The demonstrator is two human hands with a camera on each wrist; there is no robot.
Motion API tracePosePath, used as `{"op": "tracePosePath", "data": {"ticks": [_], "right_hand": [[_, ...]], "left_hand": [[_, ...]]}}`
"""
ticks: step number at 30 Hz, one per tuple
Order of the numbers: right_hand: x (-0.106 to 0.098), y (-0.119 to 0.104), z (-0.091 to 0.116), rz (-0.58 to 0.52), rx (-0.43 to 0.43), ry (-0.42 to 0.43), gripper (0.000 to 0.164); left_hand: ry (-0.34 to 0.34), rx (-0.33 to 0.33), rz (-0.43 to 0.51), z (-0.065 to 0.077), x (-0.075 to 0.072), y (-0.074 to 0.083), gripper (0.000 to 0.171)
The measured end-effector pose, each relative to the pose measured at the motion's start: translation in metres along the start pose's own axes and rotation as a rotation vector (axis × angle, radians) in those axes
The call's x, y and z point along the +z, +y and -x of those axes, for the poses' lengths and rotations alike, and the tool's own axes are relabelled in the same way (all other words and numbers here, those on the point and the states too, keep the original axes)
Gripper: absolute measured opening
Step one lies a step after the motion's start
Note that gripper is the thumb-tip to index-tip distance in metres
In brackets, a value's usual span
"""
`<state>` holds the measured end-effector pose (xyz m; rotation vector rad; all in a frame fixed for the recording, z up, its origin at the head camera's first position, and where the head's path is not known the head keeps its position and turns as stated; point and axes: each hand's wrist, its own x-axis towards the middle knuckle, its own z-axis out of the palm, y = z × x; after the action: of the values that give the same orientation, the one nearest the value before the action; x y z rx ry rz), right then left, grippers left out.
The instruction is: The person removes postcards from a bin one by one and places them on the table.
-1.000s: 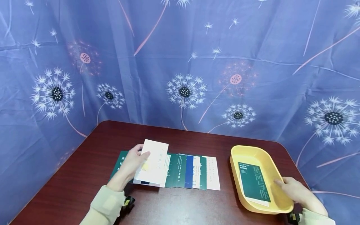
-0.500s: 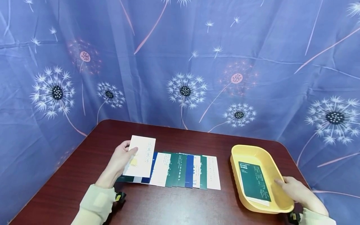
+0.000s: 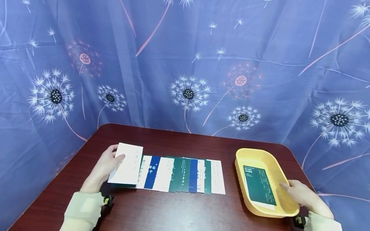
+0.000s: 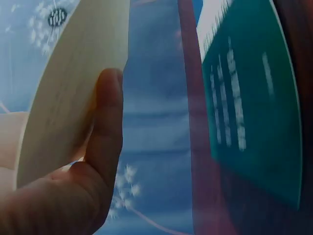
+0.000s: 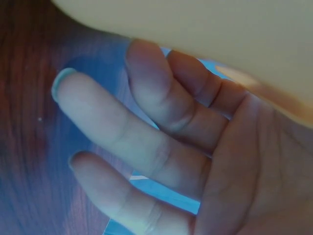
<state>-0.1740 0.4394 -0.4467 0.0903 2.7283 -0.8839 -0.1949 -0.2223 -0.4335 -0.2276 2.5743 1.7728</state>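
In the head view my left hand [image 3: 104, 166] pinches a white card [image 3: 127, 163] with faint writing, thumb on its face. It hovers over the left end of an overlapping row of cards. A green card [image 4: 254, 98] lies just below it in the left wrist view, mostly hidden from the head camera. White, blue [image 3: 152, 173] and green [image 3: 185, 175] cards follow to the right, up to a white card [image 3: 218, 178]. My right hand [image 3: 303, 195] grips the right rim of a yellow plastic tray [image 3: 284, 192], thumb inside. In the right wrist view its fingers [image 5: 146, 142] lie under the tray.
Inside the tray a green card [image 3: 260, 184] lies on top of a white one. The dark red wooden table [image 3: 173, 211] carries everything. A blue curtain [image 3: 156, 77] with dandelion print hangs behind it and at both sides.
My left hand has moved left with the white card, from over the row's left-middle to its left end. A blue card and its white neighbour now show. My right hand stays on the tray.
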Motion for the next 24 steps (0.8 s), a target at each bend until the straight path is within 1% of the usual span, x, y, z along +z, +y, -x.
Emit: {"op": "tracePosePath", "data": {"ticks": [4,8,12,16,20,24], "right_hand": [[-0.001,0.000,0.000,-0.007,-0.004,0.001,0.043],[-0.003,0.000,0.000,-0.008,-0.011,0.002,0.042],[-0.002,-0.001,0.000,-0.004,-0.011,0.007,0.044],[0.001,-0.002,0.000,-0.028,-0.005,0.004,0.043],[0.002,-0.003,0.000,-0.031,-0.004,-0.005,0.043],[0.002,-0.003,0.001,-0.028,0.000,0.000,0.043]], "left_hand": [[0.000,-0.026,-0.043,0.003,-0.014,-0.007,0.062],[0.001,-0.061,-0.070,0.003,-0.020,-0.014,0.062],[0.006,-0.084,-0.146,0.000,-0.021,-0.021,0.063],[0.016,-0.083,-0.203,-0.002,-0.022,-0.030,0.061],[0.026,-0.083,-0.221,-0.002,-0.022,-0.034,0.061],[0.035,-0.080,-0.231,-0.003,-0.021,-0.033,0.063]]}}
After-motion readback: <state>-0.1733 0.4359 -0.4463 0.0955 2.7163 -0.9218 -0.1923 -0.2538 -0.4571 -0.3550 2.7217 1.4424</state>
